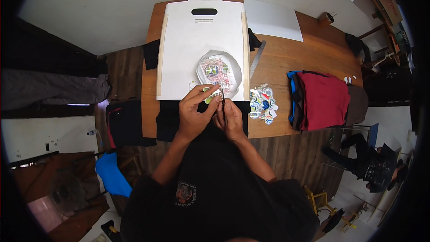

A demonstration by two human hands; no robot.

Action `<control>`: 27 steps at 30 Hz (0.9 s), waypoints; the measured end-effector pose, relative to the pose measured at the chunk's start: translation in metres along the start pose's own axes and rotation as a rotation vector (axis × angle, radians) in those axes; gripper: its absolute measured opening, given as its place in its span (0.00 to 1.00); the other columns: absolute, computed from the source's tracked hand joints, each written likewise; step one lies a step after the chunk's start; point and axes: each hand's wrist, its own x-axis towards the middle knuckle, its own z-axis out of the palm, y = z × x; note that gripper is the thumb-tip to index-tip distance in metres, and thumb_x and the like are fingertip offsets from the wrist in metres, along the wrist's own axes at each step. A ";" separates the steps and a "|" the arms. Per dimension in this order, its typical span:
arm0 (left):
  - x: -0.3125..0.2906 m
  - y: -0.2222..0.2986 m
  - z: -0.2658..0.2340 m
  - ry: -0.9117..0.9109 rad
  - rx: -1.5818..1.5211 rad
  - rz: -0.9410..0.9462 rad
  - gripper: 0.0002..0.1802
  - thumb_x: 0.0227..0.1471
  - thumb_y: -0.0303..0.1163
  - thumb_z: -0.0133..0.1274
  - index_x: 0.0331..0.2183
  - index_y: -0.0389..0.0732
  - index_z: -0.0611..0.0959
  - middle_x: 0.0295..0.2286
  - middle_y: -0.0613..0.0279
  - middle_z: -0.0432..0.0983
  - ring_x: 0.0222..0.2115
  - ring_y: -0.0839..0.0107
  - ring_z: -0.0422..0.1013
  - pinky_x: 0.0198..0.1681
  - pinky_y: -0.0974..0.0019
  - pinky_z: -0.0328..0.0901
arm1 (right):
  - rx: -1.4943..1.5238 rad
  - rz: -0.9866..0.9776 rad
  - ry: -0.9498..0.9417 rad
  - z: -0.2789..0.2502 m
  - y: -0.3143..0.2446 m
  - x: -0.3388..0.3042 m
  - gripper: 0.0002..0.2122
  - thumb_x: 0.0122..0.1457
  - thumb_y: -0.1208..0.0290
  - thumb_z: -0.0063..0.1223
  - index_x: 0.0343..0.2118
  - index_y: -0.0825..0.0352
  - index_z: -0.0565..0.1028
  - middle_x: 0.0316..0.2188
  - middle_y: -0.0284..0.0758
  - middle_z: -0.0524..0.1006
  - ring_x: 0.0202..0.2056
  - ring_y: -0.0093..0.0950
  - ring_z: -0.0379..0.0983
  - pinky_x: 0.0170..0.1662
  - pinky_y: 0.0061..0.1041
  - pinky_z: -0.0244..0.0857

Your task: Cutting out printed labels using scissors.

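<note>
My left hand [193, 112] pinches a small white printed piece [220, 92] between thumb and fingertips. Close beside it, my right hand [231, 118] is closed round a slim dark tool [223, 97] that looks like scissors, its tip against the piece. Both hands are over the near edge of a white board [179, 54]. Just beyond the fingers stands a round white bag with a rolled rim [200, 62], holding colourful printed scraps [215, 68]. Small green-and-white cut-outs [192, 85] lie left of the bag, partly hidden by my left hand.
Right of the board, a pile of colourful cut-outs [263, 104] lies on the wooden table [275, 58], near a metal ruler [258, 58]. Folded red, blue and brown cloth [322, 101] is stacked farther right. Black fabric [168, 118] shows under the board. Another person [376, 163] is at the far right.
</note>
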 end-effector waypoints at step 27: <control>0.000 -0.002 0.000 -0.009 -0.018 -0.014 0.18 0.49 0.14 0.56 0.45 0.32 0.82 0.40 0.53 0.76 0.40 0.72 0.74 0.44 0.73 0.69 | 0.007 -0.006 0.004 -0.001 0.000 0.002 0.16 0.71 0.59 0.30 0.34 0.66 0.65 0.12 0.23 0.55 0.10 0.14 0.46 0.15 0.15 0.43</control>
